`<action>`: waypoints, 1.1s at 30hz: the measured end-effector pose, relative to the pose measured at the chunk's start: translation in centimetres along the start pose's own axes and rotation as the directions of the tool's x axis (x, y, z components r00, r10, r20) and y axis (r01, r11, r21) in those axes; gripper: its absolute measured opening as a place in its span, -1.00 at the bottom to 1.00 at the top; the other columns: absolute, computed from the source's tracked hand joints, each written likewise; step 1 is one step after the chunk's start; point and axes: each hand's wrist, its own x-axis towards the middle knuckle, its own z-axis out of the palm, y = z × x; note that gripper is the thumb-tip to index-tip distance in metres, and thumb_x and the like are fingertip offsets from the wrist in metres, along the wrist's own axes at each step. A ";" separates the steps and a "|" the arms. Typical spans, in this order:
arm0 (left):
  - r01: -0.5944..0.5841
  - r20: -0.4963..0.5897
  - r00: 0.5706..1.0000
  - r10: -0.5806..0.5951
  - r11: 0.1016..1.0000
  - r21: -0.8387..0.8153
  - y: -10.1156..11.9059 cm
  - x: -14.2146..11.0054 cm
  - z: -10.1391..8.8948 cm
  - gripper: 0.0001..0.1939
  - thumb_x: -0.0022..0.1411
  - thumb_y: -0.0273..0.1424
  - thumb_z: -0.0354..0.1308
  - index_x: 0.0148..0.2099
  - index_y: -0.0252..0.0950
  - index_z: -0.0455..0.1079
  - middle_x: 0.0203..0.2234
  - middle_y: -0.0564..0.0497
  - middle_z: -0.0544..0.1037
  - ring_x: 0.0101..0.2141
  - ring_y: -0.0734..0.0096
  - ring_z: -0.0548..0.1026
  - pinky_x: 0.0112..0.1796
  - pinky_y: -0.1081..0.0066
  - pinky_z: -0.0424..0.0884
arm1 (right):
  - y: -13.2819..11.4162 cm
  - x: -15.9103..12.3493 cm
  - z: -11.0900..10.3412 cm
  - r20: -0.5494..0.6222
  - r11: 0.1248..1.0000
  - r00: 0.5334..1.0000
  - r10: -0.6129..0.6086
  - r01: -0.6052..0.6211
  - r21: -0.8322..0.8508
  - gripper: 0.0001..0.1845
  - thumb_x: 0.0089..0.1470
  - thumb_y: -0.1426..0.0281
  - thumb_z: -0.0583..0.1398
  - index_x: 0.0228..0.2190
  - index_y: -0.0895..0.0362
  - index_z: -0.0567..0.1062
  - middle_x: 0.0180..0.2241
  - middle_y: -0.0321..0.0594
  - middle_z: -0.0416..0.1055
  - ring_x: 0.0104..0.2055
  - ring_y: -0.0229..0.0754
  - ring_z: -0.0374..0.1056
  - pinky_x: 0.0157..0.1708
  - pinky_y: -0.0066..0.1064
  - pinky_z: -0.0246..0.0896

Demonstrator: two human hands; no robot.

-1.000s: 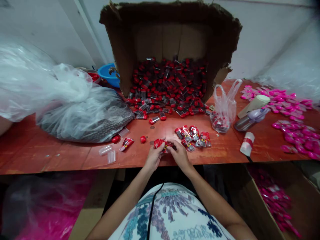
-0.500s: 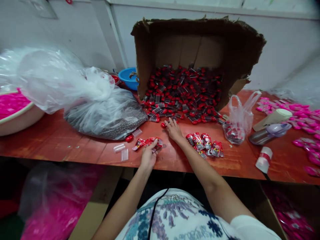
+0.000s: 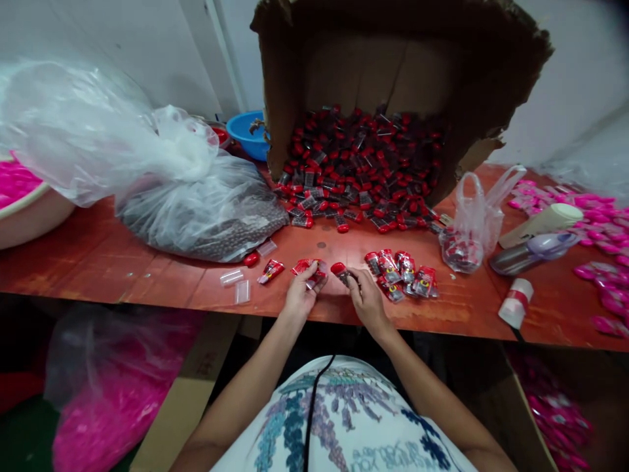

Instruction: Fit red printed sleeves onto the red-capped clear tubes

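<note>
pinching a small red-capped, dark-bodied plastic container (image 3: 339, 269) by one end over the red-brown table (image 3: 98, 242), the right hand (image 3: 366, 296) could let it slip; the left hand (image 3: 299, 296), its grip closed round shiny red plastic wrapping (image 3: 303, 265), could crease it by squeezing

Left hand (image 3: 301, 295) holds red packaging (image 3: 299, 267), right hand (image 3: 367, 300) a red-capped piece (image 3: 338, 269); from the hands, torn carton (image 3: 278, 72) at 12 o'clock, packet pile (image 3: 390, 270) at 3, clear sleeves (image 3: 242, 292) at 9.
</note>
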 end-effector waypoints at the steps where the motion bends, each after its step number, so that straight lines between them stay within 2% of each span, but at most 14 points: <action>1: 0.006 0.016 1.000 -0.007 1.000 0.010 -0.5 -0.1 0.3 -0.93 0.03 -0.60 0.23 -0.42 -0.37 0.44 -0.53 0.01 0.56 -0.51 0.47 0.52 -0.38 0.41 0.51 | -0.4 -0.4 -0.4 -0.022 1.000 1.000 0.011 -0.010 0.019 -0.71 0.24 0.38 -0.01 -0.04 0.09 0.36 -0.15 -0.12 0.37 -0.09 -0.15 0.30 -0.07 -0.31 0.21; 6: -0.013 0.089 0.996 0.006 0.996 0.088 -2.1 -0.7 1.4 -0.92 -0.01 -0.60 0.26 -0.41 -0.37 0.45 -0.52 0.02 0.57 -0.49 0.48 0.53 -0.37 0.43 0.51 | -0.9 -1.3 -1.3 -0.086 0.996 0.994 0.066 -0.060 0.070 -0.70 0.22 0.38 0.01 -0.03 0.07 0.36 -0.13 -0.12 0.36 -0.07 -0.14 0.31 -0.07 -0.28 0.24; 11: -0.077 0.100 0.993 0.065 0.989 0.125 -2.4 -1.0 1.6 -0.90 -0.06 -0.57 0.30 -0.42 -0.38 0.46 -0.52 0.00 0.58 -0.48 0.47 0.53 -0.36 0.42 0.51 | -0.8 -1.7 -1.7 -0.164 0.995 0.986 0.041 -0.025 0.099 -0.69 0.22 0.39 0.02 -0.02 0.08 0.36 -0.15 -0.10 0.37 -0.09 -0.14 0.32 -0.10 -0.29 0.27; 21: -0.107 0.107 0.990 0.090 0.980 0.165 -2.5 -1.2 1.8 -0.87 -0.09 -0.57 0.31 -0.42 -0.40 0.43 -0.53 -0.02 0.57 -0.50 0.43 0.52 -0.42 0.39 0.50 | -0.5 -1.6 -2.2 -0.126 0.997 0.991 0.048 -0.040 0.065 -0.68 0.22 0.38 0.02 -0.02 0.10 0.38 -0.11 -0.09 0.38 -0.04 -0.14 0.32 -0.02 -0.26 0.23; 26: -0.133 0.127 0.986 0.108 0.970 0.204 -2.6 -1.4 1.9 -0.81 -0.15 -0.54 0.35 -0.41 -0.39 0.44 -0.53 -0.01 0.57 -0.49 0.42 0.52 -0.40 0.38 0.50 | -0.5 -1.7 -2.4 -0.172 0.995 0.982 0.071 -0.058 0.080 -0.69 0.22 0.37 0.02 -0.03 0.12 0.40 -0.12 -0.07 0.39 -0.04 -0.12 0.32 -0.03 -0.26 0.24; 28: -0.146 0.140 0.983 0.117 0.965 0.216 -2.7 -1.5 1.9 -0.79 -0.17 -0.53 0.36 -0.40 -0.39 0.44 -0.52 0.00 0.58 -0.49 0.42 0.52 -0.39 0.37 0.49 | -0.6 -1.7 -2.3 -0.146 0.989 0.984 0.101 -0.083 0.121 -0.68 0.22 0.35 0.03 -0.04 0.11 0.41 -0.13 -0.08 0.39 -0.08 -0.13 0.33 -0.09 -0.27 0.29; 30: -0.161 0.145 0.981 0.131 0.963 0.216 -2.7 -1.6 1.9 -0.77 -0.19 -0.53 0.37 -0.39 -0.38 0.45 -0.52 0.01 0.58 -0.48 0.41 0.52 -0.38 0.36 0.49 | -0.5 -1.8 -2.1 -0.089 0.965 0.982 0.164 -0.141 0.220 -0.68 0.20 0.31 0.04 -0.05 0.09 0.43 -0.16 -0.11 0.39 -0.18 -0.15 0.37 -0.25 -0.34 0.36; 33: -0.182 0.169 0.974 0.148 0.961 0.207 -2.7 -1.9 2.0 -0.75 -0.20 -0.52 0.38 -0.38 -0.37 0.45 -0.50 0.03 0.58 -0.44 0.40 0.53 -0.33 0.35 0.49 | -0.3 -1.9 -1.6 -0.005 0.865 0.952 0.307 -0.277 0.419 -0.66 0.16 0.23 0.07 -0.09 0.09 0.45 -0.20 -0.14 0.40 -0.35 -0.21 0.36 -0.55 -0.45 0.35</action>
